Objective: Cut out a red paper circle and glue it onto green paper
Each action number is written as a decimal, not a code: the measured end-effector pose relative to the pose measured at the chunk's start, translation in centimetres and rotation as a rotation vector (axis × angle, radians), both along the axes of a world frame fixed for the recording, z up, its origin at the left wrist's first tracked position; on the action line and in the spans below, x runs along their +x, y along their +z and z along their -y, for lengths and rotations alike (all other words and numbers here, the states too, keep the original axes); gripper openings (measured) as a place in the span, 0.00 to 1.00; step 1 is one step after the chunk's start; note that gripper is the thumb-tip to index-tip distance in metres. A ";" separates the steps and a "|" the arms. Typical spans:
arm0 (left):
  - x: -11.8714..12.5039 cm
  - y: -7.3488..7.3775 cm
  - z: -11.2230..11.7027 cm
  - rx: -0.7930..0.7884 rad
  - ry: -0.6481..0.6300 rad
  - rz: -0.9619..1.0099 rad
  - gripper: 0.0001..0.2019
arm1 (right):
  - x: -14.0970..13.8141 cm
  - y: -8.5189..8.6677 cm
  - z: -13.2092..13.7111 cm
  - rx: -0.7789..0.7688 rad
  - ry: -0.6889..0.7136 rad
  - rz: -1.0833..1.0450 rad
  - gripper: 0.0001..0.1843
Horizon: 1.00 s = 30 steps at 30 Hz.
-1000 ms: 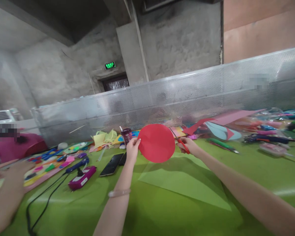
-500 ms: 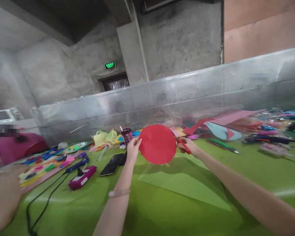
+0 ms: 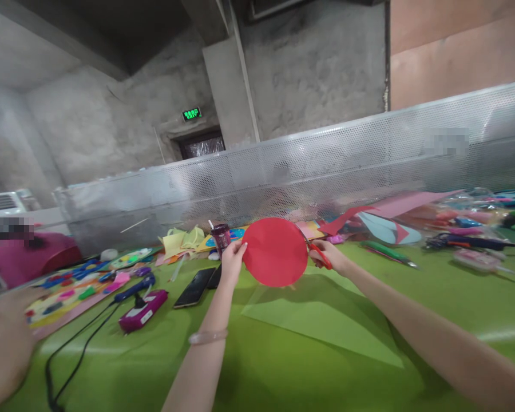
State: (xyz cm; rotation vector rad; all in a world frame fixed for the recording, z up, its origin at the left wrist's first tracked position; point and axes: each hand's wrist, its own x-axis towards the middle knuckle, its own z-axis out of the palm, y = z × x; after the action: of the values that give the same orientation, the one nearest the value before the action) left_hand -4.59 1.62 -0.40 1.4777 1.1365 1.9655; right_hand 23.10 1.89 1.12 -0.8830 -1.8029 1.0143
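Observation:
A round piece of red paper (image 3: 275,252) is held up above the table in front of me. My left hand (image 3: 233,259) pinches its left edge between thumb and fingers. At the opposite edge, my right hand (image 3: 326,256) grips red-handled scissors (image 3: 321,256), whose blades lie along the paper's upper right rim. Whether the blades are parted is too small to tell. Beneath the red paper a light green sheet (image 3: 317,326) lies on the green tabletop (image 3: 257,377).
Left of me are a purple power strip (image 3: 143,311) with black cords, a phone (image 3: 194,287) and a cup with a straw (image 3: 221,237). A green cutter (image 3: 388,253) and a glue gun (image 3: 467,242) lie right. Another person's arm (image 3: 8,337) reaches in at far left.
My hands, the red paper and the scissors stay almost in place. At far left, the other person's hand and the colourful craft sheet near it have shifted slightly left.

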 end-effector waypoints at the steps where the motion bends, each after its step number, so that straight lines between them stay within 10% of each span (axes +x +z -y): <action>1: 0.0 0.0 -0.1 0.001 -0.001 -0.001 0.12 | 0.0 0.0 0.0 0.001 -0.002 0.003 0.07; 30: -0.1 -0.1 0.0 0.009 0.012 -0.021 0.12 | 0.0 0.2 0.0 -0.022 -0.042 0.012 0.08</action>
State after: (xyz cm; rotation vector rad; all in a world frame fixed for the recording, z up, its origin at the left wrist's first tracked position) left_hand -4.65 1.65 -0.48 1.5033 1.1498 1.9704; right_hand 23.07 1.88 1.31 -0.9391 -1.7789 1.0056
